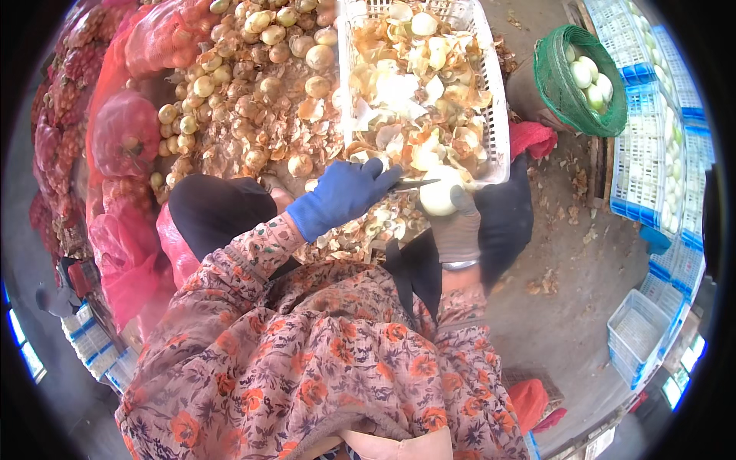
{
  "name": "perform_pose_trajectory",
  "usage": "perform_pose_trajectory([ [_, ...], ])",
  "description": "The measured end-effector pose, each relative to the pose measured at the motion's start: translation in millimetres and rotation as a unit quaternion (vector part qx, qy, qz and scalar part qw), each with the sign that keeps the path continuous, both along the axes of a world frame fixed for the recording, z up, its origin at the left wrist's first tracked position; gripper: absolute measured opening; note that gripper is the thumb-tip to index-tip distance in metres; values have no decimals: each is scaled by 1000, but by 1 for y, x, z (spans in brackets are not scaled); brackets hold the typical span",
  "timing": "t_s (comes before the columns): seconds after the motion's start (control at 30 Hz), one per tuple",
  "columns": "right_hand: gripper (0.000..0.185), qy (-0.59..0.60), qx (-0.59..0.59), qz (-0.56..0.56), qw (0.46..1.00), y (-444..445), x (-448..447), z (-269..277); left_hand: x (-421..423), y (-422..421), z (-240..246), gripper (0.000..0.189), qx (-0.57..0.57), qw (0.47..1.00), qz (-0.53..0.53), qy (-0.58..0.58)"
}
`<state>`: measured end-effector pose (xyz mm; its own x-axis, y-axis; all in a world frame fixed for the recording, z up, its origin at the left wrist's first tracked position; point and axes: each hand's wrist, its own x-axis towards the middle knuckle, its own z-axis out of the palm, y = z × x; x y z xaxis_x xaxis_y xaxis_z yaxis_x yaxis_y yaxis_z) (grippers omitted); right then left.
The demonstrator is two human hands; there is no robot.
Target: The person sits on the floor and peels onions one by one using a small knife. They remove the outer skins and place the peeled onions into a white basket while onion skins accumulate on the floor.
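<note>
My left hand (348, 192), in a blue glove, grips a knife (417, 184); its dark blade points right and lies against a peeled pale onion (440, 198). That onion is held by my right hand (457, 224), in a grey-brown glove. Just beyond both hands stands a white plastic crate (500, 115) of onion skins (454, 109), with a few pale onions or onion pieces among them. Unpeeled onions (270, 86) and loose skins cover the ground at the upper left.
A green mesh bag (546, 80) lines a container of peeled onions at the upper right. Farther right are white and blue crates (638, 149) of pale onions. Red and pink mesh sacks (126, 132) line the left. Stacked crates (638, 328) stand at lower right; skins litter the floor.
</note>
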<state>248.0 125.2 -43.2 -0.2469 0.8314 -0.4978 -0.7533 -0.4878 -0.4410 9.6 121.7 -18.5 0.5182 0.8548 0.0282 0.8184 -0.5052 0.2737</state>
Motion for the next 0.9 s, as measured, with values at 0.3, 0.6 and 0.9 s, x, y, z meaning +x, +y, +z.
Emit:
perform_pose_trajectory([
  [0.3,60,-103,55,6,993,3,-1,-2,28,-6,4,51,-39,993,85,72],
  [0.6,66,-186,89,20,978,3,-5,3,24,-5,-11,49,-141,981,103,-83],
  [0.9,62,-218,75,21,973,1,-7,2,29,10,1,37,-173,972,127,-93],
])
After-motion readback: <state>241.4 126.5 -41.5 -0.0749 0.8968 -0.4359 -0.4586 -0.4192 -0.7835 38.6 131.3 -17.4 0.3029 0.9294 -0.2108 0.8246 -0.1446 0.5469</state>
